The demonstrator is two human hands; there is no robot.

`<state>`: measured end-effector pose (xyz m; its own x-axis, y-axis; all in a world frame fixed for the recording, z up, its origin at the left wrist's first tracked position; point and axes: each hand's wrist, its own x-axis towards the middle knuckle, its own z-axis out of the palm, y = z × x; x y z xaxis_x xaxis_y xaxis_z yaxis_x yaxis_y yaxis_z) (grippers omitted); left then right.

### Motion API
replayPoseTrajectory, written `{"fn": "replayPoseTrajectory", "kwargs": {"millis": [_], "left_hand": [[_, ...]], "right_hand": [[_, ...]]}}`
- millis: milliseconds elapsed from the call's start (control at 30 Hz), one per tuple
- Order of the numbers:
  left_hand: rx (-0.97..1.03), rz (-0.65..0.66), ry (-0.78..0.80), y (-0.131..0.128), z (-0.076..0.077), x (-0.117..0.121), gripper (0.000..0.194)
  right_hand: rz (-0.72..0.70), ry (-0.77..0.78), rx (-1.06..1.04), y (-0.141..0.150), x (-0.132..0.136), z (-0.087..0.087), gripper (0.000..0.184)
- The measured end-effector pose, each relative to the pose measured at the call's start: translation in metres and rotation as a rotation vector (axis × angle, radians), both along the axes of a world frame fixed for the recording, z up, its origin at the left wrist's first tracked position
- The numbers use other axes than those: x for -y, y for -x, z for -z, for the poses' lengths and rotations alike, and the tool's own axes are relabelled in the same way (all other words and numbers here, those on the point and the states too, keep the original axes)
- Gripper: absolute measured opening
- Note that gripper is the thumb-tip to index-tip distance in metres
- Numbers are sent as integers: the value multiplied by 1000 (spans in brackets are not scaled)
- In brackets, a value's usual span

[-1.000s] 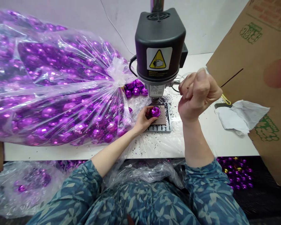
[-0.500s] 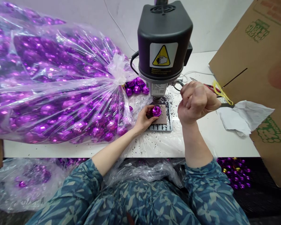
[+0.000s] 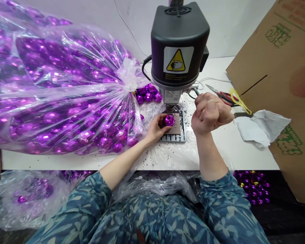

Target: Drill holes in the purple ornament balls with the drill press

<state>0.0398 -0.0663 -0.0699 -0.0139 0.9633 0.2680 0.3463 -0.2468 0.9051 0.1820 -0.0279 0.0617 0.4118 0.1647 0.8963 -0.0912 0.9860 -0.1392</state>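
Between the thumb and fingers of my left hand (image 3: 157,128) is a shiny purple faceted ball (image 3: 169,120), a dark hole showing in its top. It rests on a flat brownish pad (image 3: 177,128) over the slotted metal base (image 3: 184,135) of a black bench drill press (image 3: 180,37). The ball sits just below and in front of the chuck (image 3: 169,108); the bit cannot be made out. My right hand (image 3: 210,113) is closed in a fist around the end of the press's feed lever (image 3: 196,91), most of which the hand hides.
A big clear plastic bag (image 3: 53,91) of purple balls fills the left side, with several loose balls (image 3: 148,96) behind its knot. Red-handled pliers (image 3: 226,97), crumpled white paper (image 3: 263,127) and a cardboard box (image 3: 277,84) are at right. Dark shavings litter the white table (image 3: 218,152).
My right fist has shifted slightly left and down, showing more of the pliers. My left hand and the ball stay in place on the pad.
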Motion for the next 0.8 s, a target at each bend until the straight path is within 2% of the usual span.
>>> {"fn": "replayPoseTrajectory", "kwargs": {"millis": [167,267,333,400,467,533,600,733,800], "left_hand": [[0,-6,11,0,-1,1,54],[-8,-12,5,-1,-2,0,53],[-36,-33,3,-2,-3,-1,53],[-63,-74,5,-4,-7,0,52],[-84,-122,-7,-3,-15,5,49],[-121,-117,-16,2,-28,20,43],[-226,59,23,12,-44,44,36],[-615,675,176,37,-70,104,36],[-676,821,217,47,-75,119,34]], "right_hand": [[28,-28,35,-3,-1,13,56],[26,4,38,-3,4,9,59],[14,102,42,-2,7,-6,61],[19,232,58,-1,7,-28,61],[45,423,63,0,2,-50,65],[-4,460,79,1,-5,-65,70],[-28,455,91,1,-11,-72,72],[-14,455,92,0,-15,-69,69],[-22,440,66,1,-13,-68,69]]}}
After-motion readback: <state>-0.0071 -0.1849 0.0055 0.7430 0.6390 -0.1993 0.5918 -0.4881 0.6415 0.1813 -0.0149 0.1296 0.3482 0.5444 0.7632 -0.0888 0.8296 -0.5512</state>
